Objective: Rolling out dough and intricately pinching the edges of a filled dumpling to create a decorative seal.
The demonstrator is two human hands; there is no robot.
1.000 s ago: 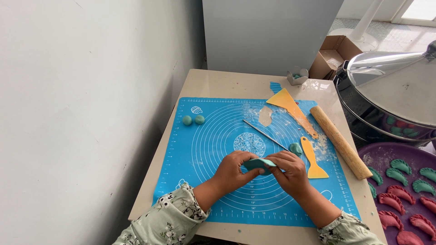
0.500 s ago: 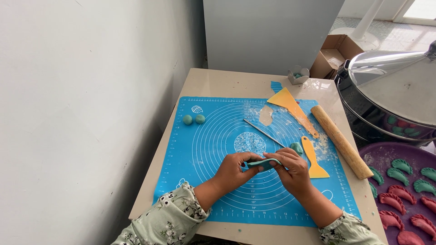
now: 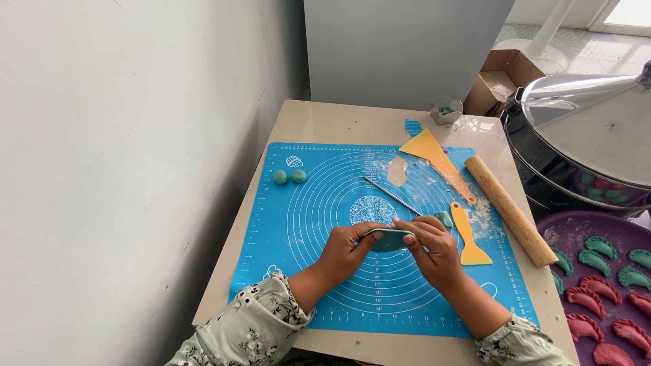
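The teal dough piece [image 3: 389,239] is a flat, folded half-round with a smooth, dull skin, darker along its lower curve. It is held just above the near middle of the blue silicone mat [image 3: 319,203], between both hands. Its long axis runs left to right, roughly parallel to the near edge of the surface [image 3: 319,122], with the curved belly facing near and the straighter seam edge facing far.

The left hand [image 3: 348,249] is pinched on the left end of the dough piece, thumb over the top edge. The right hand [image 3: 432,245] is pinched on the right end, fingers curled over the seam.

Just right of the right hand lies a yellow scraper [image 3: 466,235], its blade toward the near side, and a small teal dough lump [image 3: 443,218] sits touching distance from the fingers. A thin metal stick [image 3: 391,195] lies diagonally just beyond the hands. Farther right, a wooden rolling pin [image 3: 509,210] lies slanted near the mat's right edge, and an orange wedge-shaped scraper [image 3: 434,157] lies at the far right. Two teal dough balls [image 3: 289,177] sit side by side at the far left, well apart from the hands.

The left half of the mat is open. A white wall [image 3: 122,169] borders the surface on the left; a purple tray [image 3: 563,227] of shaped dumplings stands close on the right.
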